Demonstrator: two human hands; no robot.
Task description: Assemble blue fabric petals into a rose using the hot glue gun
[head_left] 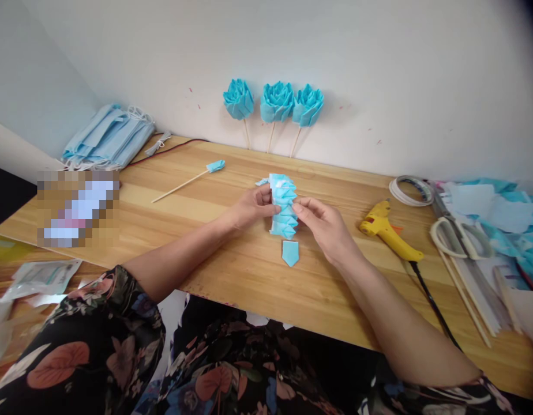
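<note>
A row of folded light-blue petal pieces [284, 206] lies on the wooden table [232, 271], overlapping like scales. My left hand [251, 207] pinches the row's left edge near the top. From the other side, my right hand [325, 226] closes its fingertips on the row at mid height. One single folded blue petal [290, 252] lies apart just in front of the row.
Three blue fabric roses on sticks [276, 104] lean on the wall. A stick with a blue tip [192, 178] lies left of centre, a stack of face masks [108, 138] far left. A yellow glue gun [390, 229], scissors [459, 236], tape roll [410, 189] and blue scraps lie right.
</note>
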